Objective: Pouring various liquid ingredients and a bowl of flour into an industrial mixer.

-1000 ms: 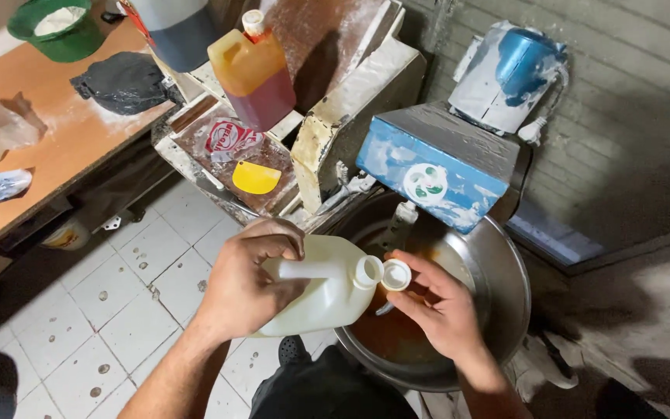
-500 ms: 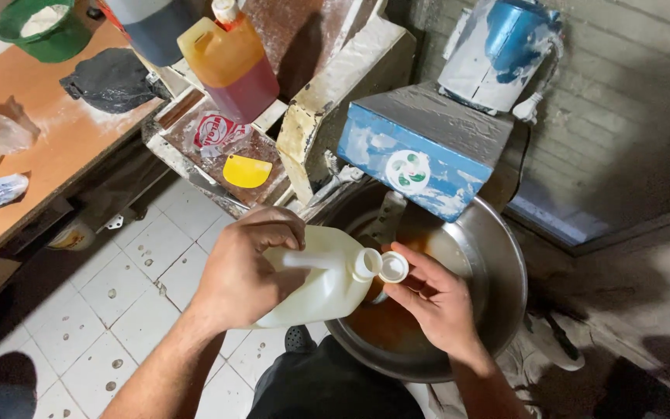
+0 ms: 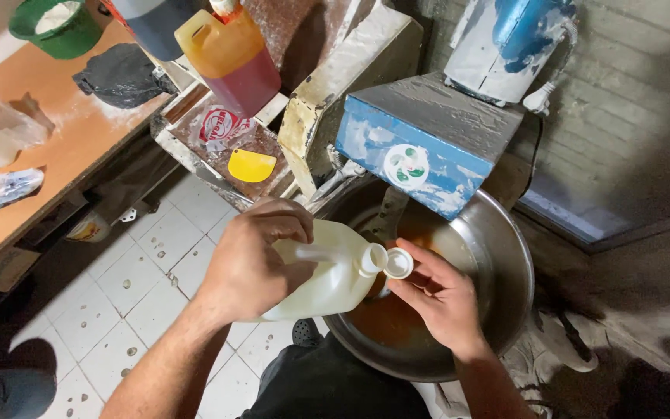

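Note:
My left hand point(image 3: 251, 260) grips the handle of a translucent white jug point(image 3: 327, 275) holding pale yellowish liquid. The jug is tipped on its side with its open neck over a large metal mixing bowl point(image 3: 505, 256). My right hand point(image 3: 436, 291) pinches the jug's white cap point(image 3: 399, 264) right beside the neck. Brownish liquid lies in the bottom of the bowl. A blue and grey mixer head point(image 3: 420, 140) hangs over the bowl's far side.
A jug of orange and red liquid point(image 3: 230, 54) stands on a tray with a yellow scraper point(image 3: 251, 165) and a plastic packet point(image 3: 219, 124). An orange worktop point(image 3: 63, 147) at left carries a green bucket point(image 3: 56, 27), a black bag and wrappers. White floor tiles lie below.
The jug and both hands have stayed over the bowl. My view has shifted slightly, and the cap sits a little closer to the jug's neck.

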